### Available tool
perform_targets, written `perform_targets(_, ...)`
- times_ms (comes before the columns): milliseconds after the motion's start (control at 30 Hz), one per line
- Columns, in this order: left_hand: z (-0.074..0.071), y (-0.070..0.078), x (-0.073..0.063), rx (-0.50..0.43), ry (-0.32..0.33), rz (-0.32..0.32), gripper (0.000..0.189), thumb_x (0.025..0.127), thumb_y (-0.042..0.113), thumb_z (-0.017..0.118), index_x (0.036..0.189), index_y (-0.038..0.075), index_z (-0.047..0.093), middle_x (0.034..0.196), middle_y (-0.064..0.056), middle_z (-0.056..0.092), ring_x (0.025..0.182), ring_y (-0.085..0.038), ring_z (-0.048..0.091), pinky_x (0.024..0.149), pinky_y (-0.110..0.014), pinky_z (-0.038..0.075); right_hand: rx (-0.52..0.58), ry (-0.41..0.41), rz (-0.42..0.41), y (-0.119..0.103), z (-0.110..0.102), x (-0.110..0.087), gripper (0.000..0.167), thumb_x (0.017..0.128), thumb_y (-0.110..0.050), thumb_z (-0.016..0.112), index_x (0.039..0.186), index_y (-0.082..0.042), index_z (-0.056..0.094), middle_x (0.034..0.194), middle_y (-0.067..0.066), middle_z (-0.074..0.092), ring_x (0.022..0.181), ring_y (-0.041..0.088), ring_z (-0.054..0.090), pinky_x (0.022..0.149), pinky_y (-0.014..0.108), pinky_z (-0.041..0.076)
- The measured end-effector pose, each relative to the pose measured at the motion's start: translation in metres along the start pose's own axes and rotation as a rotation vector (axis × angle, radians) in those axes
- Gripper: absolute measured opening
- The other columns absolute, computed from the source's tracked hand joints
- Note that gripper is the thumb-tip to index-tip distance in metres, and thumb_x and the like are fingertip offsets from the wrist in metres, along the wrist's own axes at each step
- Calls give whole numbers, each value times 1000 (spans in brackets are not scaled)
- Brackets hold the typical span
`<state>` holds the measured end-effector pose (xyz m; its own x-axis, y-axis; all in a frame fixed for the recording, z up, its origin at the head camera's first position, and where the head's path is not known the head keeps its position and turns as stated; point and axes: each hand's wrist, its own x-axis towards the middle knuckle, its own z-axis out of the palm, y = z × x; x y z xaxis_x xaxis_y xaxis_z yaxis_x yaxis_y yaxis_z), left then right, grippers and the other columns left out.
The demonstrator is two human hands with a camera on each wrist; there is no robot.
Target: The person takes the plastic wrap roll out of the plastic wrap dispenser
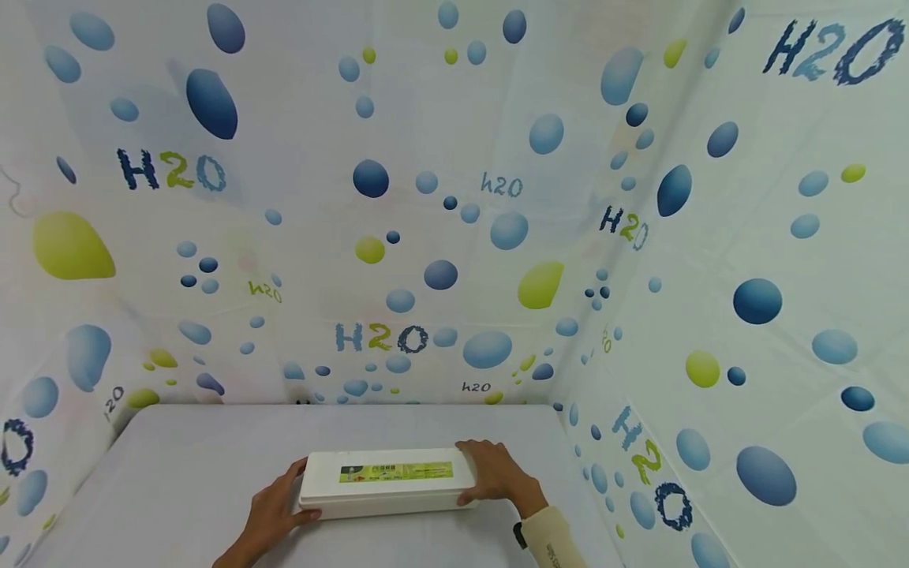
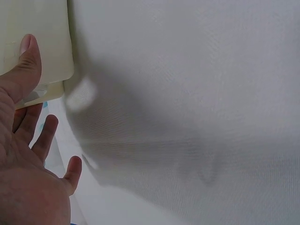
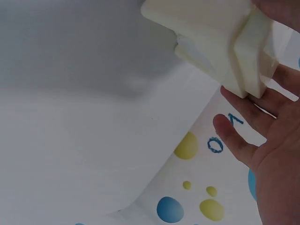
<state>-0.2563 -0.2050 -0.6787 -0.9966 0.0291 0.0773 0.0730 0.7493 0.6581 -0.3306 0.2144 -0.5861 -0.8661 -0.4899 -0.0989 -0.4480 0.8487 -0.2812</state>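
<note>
White box (image 1: 387, 491): long, lying L–R in front of me, btwn my two hands, over the near part of the table; can't tell if its underside touches the cloth.
Label (image 1: 396, 472): green strip w/ dark print on the box's top, approx. mid-length; print too small to read.
L hand (image 1: 271, 509): at the box's L end, gripping it btwn thumb & fingers; thumb on the near side, fingertips round the end. In the L wrist view my outer two fingers are spread, clear of the box.
R hand (image 1: 497, 471): on the R end, thumb at the near edge, fingers reaching to the far edge, so I've got it pinched across its width. Little finger's apart from the rest in the R wrist view.
Sleeve (image 1: 552, 539): beige, R arm, dark band (image 1: 520, 535) at the wrist.
Table (image 1: 213, 457): white cloth.
Backdrop (image 1: 298, 189): white, blue & green drops, "H2O" lettering, behind & both sides.
</note>
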Motion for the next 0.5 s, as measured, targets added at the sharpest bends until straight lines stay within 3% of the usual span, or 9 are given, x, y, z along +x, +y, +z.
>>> perform_targets(200, -1, -1, 1, -7, -28, -17, 112, 76, 37, 100, 162, 1, 38, 163, -32, 51, 150, -58, 48, 110, -85, 38, 14, 6, -10, -2, -2, 2, 92, 72, -45, 101, 149, -10, 65, 142, 4, 75, 127, 26, 68, 111, 54, 54)
perform_targets(500, -1, 4, 1, -14, -31, -23, 111, 76, 35, 100, 162, 1, 38, 163, -32, 50, 147, -58, 50, 108, -84, 39, 77, -12, -19, 6, -3, 8, 91, 67, -44, 105, 144, -9, 69, 133, 1, 78, 115, 15, 67, 109, 46, 57)
